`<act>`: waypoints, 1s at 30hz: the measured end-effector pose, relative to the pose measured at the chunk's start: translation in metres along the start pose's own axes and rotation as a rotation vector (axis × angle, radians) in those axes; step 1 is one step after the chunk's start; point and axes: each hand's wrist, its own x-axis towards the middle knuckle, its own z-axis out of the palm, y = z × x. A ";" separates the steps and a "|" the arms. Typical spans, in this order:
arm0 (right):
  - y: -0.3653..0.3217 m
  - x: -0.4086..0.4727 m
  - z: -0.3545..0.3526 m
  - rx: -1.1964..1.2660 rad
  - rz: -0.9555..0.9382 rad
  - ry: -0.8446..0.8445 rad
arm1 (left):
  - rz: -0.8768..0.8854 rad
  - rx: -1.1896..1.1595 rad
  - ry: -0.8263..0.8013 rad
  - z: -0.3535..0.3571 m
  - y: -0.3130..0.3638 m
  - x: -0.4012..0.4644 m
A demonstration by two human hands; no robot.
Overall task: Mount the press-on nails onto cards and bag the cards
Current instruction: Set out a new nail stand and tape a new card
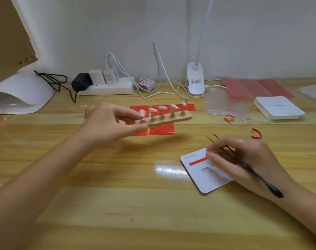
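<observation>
My left hand (110,123) holds one end of a wooden strip (168,119) above the table, pinched between fingers and thumb. Several pink press-on nails (161,107) stand on small metal stems along the strip. My right hand (243,159) grips black tweezers (258,175) and rests its fingertips on a white card (205,177) that lies flat on the table. A red adhesive strip (197,161) is stuck across the card's upper part. The tweezer tips point away from me, past the card.
A sheet of red adhesive strips (162,129) lies under the raised wooden strip. Clear bags (223,105), a white stack of cards (277,107), red peeled backings (256,133) and pink sheets (256,87) sit right. A power strip (106,87), clip lamp (196,82) and white nail lamp (22,94) line the back.
</observation>
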 end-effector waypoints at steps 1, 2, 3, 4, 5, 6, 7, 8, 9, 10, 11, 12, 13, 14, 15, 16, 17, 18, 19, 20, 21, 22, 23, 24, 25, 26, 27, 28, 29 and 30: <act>0.001 0.000 0.000 -0.024 0.003 -0.019 | 0.028 0.008 -0.023 0.015 0.002 0.005; 0.002 0.000 0.000 -0.035 0.011 -0.036 | 0.038 0.007 -0.046 0.030 0.003 0.010; 0.003 -0.001 0.000 -0.039 0.019 -0.048 | 0.035 0.006 -0.065 0.042 0.002 0.015; 0.005 -0.001 0.000 -0.036 0.027 -0.059 | 0.030 0.010 -0.078 0.052 0.001 0.019; 0.006 -0.001 0.000 -0.032 0.036 -0.069 | 0.031 0.018 -0.089 0.060 -0.001 0.022; 0.006 -0.001 -0.001 -0.029 0.046 -0.076 | 0.035 0.026 -0.101 0.066 -0.004 0.026; 0.007 0.000 -0.001 -0.027 0.055 -0.080 | 0.038 0.035 -0.113 0.070 -0.006 0.028; 0.008 0.000 -0.001 -0.026 0.063 -0.080 | 0.044 0.044 -0.122 0.072 -0.007 0.030; 0.008 0.000 -0.001 -0.028 0.068 -0.076 | 0.053 0.054 -0.128 0.073 -0.008 0.031; 0.009 0.000 0.000 -0.032 0.069 -0.071 | 0.067 0.062 -0.127 0.074 -0.008 0.032; 0.009 0.001 0.000 -0.041 0.068 -0.067 | 0.085 0.074 -0.124 0.074 -0.009 0.032; 0.009 0.001 0.001 -0.055 0.066 -0.065 | 0.107 0.092 -0.119 0.074 -0.008 0.032; 0.009 0.001 0.001 -0.070 0.063 -0.066 | 0.131 0.116 -0.116 0.074 -0.007 0.032; 0.008 0.001 0.001 -0.084 0.060 -0.066 | 0.155 0.141 -0.112 0.074 -0.006 0.032; 0.008 0.001 0.001 -0.094 0.058 -0.065 | 0.176 0.163 -0.109 0.074 -0.005 0.031; 0.008 0.001 0.002 -0.101 0.056 -0.063 | 0.187 0.178 -0.107 0.074 -0.004 0.031; 0.009 0.001 0.002 -0.107 0.053 -0.059 | 0.189 0.185 -0.103 0.073 -0.004 0.029; 0.009 0.000 0.002 -0.112 0.048 -0.056 | 0.190 0.186 -0.097 0.073 -0.004 0.028; 0.008 0.000 0.003 -0.120 0.040 -0.052 | 0.193 0.185 -0.091 0.073 -0.004 0.027; 0.008 0.000 0.003 -0.125 0.035 -0.048 | 0.198 0.179 -0.090 0.072 -0.004 0.025; 0.007 0.000 0.003 -0.128 0.036 -0.046 | 0.204 0.171 -0.092 0.071 -0.004 0.024; 0.007 0.000 0.002 -0.129 0.041 -0.046 | 0.213 0.167 -0.095 0.069 -0.004 0.022; 0.006 0.000 0.002 -0.133 0.043 -0.046 | 0.226 0.176 -0.096 0.067 -0.005 0.021; 0.006 0.000 0.002 -0.137 0.042 -0.046 | 0.243 0.203 -0.094 0.065 -0.006 0.019; 0.006 0.000 0.002 -0.141 0.037 -0.045 | 0.261 0.244 -0.095 0.063 -0.008 0.017; 0.006 0.000 0.002 -0.145 0.032 -0.045 | 0.277 0.287 -0.101 0.060 -0.011 0.014; 0.006 0.000 0.002 -0.150 0.029 -0.045 | 0.284 0.321 -0.110 0.058 -0.013 0.012; 0.007 0.000 0.002 -0.153 0.028 -0.047 | 0.279 0.341 -0.124 0.055 -0.016 0.009; 0.007 0.000 0.002 -0.155 0.028 -0.049 | 0.270 0.347 -0.140 0.053 -0.019 0.007; 0.007 0.000 0.002 -0.159 0.030 -0.051 | 0.263 0.347 -0.158 0.051 -0.021 0.005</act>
